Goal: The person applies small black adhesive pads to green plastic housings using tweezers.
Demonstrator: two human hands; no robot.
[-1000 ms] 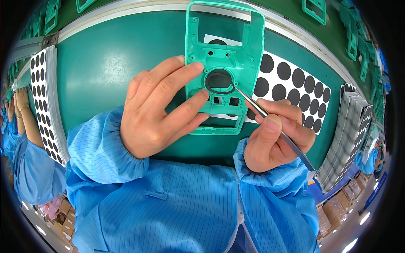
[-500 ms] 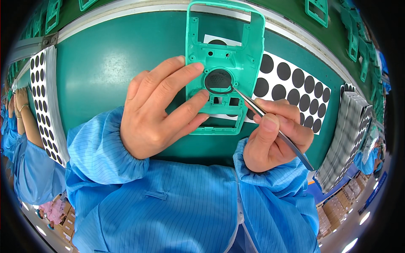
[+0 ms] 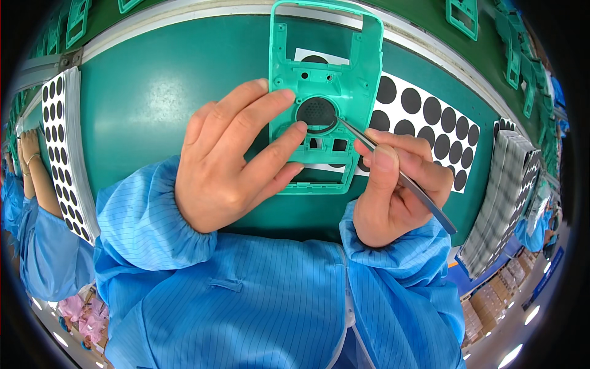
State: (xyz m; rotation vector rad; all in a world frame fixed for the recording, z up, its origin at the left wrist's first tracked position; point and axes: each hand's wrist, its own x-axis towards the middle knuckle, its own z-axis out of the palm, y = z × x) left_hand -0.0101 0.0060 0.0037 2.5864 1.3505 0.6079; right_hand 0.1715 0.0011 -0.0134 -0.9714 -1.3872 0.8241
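A light green plastic housing (image 3: 362, 80) with several cut-outs stands in front of me on the bench. In its round opening lies a black foam disc (image 3: 315, 112), a thin dark rim showing along its lower edge. My left hand (image 3: 230, 157) is open, fingers spread, with fingertips resting on the housing's left side and one at the disc's lower left edge. Metal tweezers (image 3: 421, 195) are pinched in my right hand (image 3: 399, 184). Their tip meets the disc's right edge. What lies under my left palm is hidden.
Partly under the housing is a white sheet of black round stickers (image 3: 432, 112). Stacks of such sheets stand at left (image 3: 64, 154) and right (image 3: 501, 197). Behind a pale rail (image 3: 184, 27), more green housings (image 3: 462, 15) lie on a green surface. Another person's arm (image 3: 37, 175) is at far left.
The tweezers' tip has moved slightly up along the disc's right edge. The disc's lower rim, lower before, now sits closer around the disc. My left hand stays nearly in place.
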